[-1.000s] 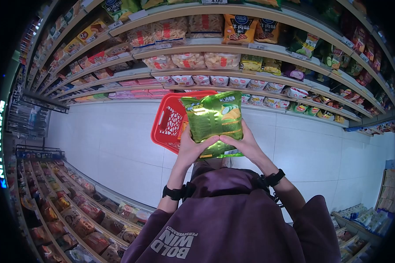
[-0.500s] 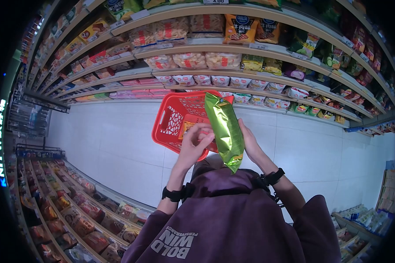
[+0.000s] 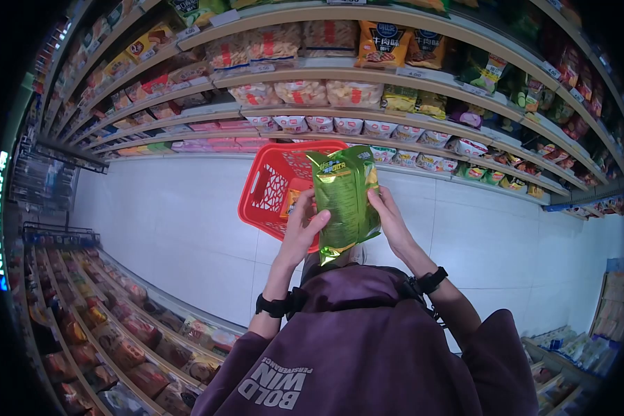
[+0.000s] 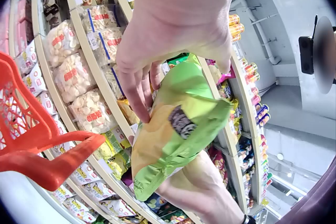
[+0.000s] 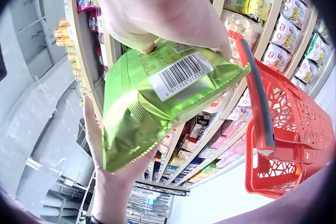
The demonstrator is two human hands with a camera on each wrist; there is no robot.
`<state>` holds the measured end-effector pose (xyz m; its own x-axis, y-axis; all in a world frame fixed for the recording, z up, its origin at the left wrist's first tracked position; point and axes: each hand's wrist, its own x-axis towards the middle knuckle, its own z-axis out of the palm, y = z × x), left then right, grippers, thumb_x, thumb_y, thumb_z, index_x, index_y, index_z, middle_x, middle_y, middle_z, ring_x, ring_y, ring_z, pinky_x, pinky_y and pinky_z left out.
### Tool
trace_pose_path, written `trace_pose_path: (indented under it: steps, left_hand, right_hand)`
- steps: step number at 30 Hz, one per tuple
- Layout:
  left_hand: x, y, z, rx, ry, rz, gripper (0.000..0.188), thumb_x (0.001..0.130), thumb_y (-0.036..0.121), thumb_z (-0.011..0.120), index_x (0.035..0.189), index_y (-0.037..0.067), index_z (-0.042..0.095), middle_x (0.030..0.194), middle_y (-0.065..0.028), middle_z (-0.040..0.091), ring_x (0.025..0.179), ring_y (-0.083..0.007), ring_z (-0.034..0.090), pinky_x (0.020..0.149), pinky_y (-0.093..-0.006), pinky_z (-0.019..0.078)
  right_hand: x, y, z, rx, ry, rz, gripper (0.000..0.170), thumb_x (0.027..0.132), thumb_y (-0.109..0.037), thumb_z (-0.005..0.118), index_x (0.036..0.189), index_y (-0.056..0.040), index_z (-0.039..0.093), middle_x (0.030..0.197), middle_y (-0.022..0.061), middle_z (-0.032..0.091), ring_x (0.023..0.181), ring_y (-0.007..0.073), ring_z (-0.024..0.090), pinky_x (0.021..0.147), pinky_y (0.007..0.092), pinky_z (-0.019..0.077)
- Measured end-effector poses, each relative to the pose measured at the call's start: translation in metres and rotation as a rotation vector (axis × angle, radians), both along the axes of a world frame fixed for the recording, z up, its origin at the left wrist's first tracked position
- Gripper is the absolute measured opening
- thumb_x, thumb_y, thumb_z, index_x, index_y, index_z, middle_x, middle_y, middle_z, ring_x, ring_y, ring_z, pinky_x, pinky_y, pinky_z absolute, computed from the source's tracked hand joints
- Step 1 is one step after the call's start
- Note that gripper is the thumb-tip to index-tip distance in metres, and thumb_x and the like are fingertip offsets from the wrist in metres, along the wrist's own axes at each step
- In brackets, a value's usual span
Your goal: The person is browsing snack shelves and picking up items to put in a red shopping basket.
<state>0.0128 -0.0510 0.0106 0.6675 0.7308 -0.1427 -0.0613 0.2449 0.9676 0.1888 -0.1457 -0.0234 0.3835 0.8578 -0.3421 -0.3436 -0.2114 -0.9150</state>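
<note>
A green bag of chips (image 3: 340, 201) is held upright in front of the body, its printed back panel facing up to the head camera. My left hand (image 3: 299, 234) pinches its left edge, thumb on the near face. On the other edge, my right hand (image 3: 395, 225) grips with the thumb over the side. The left wrist view shows the bag's front, where a dark label marks the chips bag (image 4: 176, 124). A barcode faces the right wrist camera on the bag (image 5: 157, 100). Some fingers are hidden behind it.
Behind the bag stands a red basket (image 3: 248, 191) with a yellow-orange packet (image 3: 290, 203) inside. Snack shelves (image 3: 312, 75) curve across the far side, filled with bags. Another shelf (image 3: 118, 326) of packets lies at lower left. Pale tiled floor (image 3: 187, 208) runs between.
The bag turned edge-on, the left hand coming off it, then turned back so its printed back shows again. The left hand now holds its left edge; the right hand has stayed on it.
</note>
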Motion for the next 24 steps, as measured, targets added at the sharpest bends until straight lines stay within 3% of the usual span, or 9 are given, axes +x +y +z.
trace_pose_path:
  steps: [2,5,9,10,13,15,16,18,24]
  left_hand:
    - [0.002,-0.002,-0.002,0.143,0.091,0.011,0.056,0.083,0.019,0.073,0.128,0.001,0.043,0.121,-0.0119,0.055,0.112,-0.0187,0.055,0.095,-0.0349,0.0446]
    - [0.005,-0.002,-0.006,0.088,0.282,0.094,0.059,0.082,0.019,0.074,0.13,0.001,0.044,0.119,-0.0115,0.057,0.105,-0.0174,0.058,0.092,-0.0321,0.0465]
    - [0.002,0.004,-0.019,-0.221,0.19,0.284,0.056,0.088,0.025,0.068,0.132,0.001,0.043,0.12,-0.0113,0.057,0.103,-0.0159,0.058,0.089,-0.03,0.0473]
    - [0.002,0.003,-0.014,-0.144,0.209,0.275,0.056,0.091,0.032,0.063,0.134,0.002,0.042,0.12,-0.0106,0.057,0.104,-0.0161,0.058,0.089,-0.0307,0.0474]
    - [0.001,0.004,-0.025,-0.166,0.131,0.32,0.058,0.093,0.038,0.058,0.135,0.002,0.041,0.119,-0.0095,0.058,0.104,-0.016,0.059,0.09,-0.0317,0.0475]
    - [-0.002,0.009,-0.027,-0.341,0.061,0.237,0.062,0.095,0.051,0.046,0.136,0.004,0.042,0.119,-0.0103,0.059,0.105,-0.0205,0.06,0.09,-0.0344,0.0491]
    - [-0.002,0.007,-0.014,-0.451,0.001,0.205,0.064,0.095,0.054,0.043,0.135,0.005,0.042,0.119,-0.0107,0.059,0.105,-0.022,0.061,0.09,-0.0353,0.0498]
    - [0.0,0.006,-0.005,-0.617,-0.126,0.152,0.066,0.094,0.06,0.035,0.132,0.007,0.046,0.116,-0.0124,0.061,0.101,-0.0268,0.063,0.086,-0.0408,0.0534]
    - [-0.012,0.003,-0.043,-0.859,-0.451,0.106,0.062,0.095,0.059,0.033,0.126,0.008,0.05,0.108,-0.0122,0.061,0.092,-0.0262,0.064,0.077,-0.0419,0.0558]
  right_hand:
    - [0.001,0.0,0.003,0.01,-0.02,0.027,0.046,0.098,-0.038,0.051,0.126,-0.0026,0.045,0.111,0.0072,0.055,0.105,0.0133,0.051,0.093,0.0276,0.0379]
    - [0.003,0.002,0.003,0.053,-0.01,0.09,0.043,0.097,-0.033,0.054,0.126,-0.0029,0.044,0.107,0.0063,0.056,0.102,0.0124,0.052,0.09,0.0267,0.0391]
    - [0.003,-0.001,0.012,0.126,0.06,0.102,0.039,0.097,-0.03,0.055,0.126,-0.006,0.045,0.108,0.0059,0.056,0.099,0.0114,0.053,0.087,0.0267,0.04]
    - [0.005,-0.002,0.016,0.135,0.05,0.11,0.039,0.097,-0.03,0.055,0.126,-0.0065,0.045,0.109,0.0059,0.056,0.098,0.011,0.053,0.086,0.0267,0.04]
    - [0.009,-0.002,0.023,0.21,0.033,0.217,0.04,0.095,-0.021,0.056,0.13,-0.0066,0.043,0.116,0.0058,0.054,0.097,0.0089,0.053,0.086,0.0263,0.0426]
    - [0.006,-0.004,0.039,0.266,0.017,0.296,0.04,0.095,-0.018,0.055,0.131,-0.0072,0.042,0.124,0.0055,0.052,0.1,0.0091,0.053,0.087,0.0264,0.0426]
    - [0.005,-0.003,0.043,0.337,0.11,0.303,0.047,0.091,-0.01,0.062,0.133,-0.0054,0.042,0.117,0.0067,0.052,0.094,0.0077,0.055,0.084,0.0251,0.0482]
    - [0.001,-0.002,0.051,0.389,0.115,0.351,0.05,0.09,-0.008,0.062,0.135,-0.005,0.041,0.118,0.0074,0.052,0.096,0.0082,0.057,0.084,0.0249,0.0481]
    - [-0.007,-0.002,0.056,0.392,0.046,0.417,0.048,0.089,-0.009,0.065,0.133,-0.0047,0.048,0.099,0.0042,0.061,0.089,0.009,0.061,0.083,0.0243,0.0475]
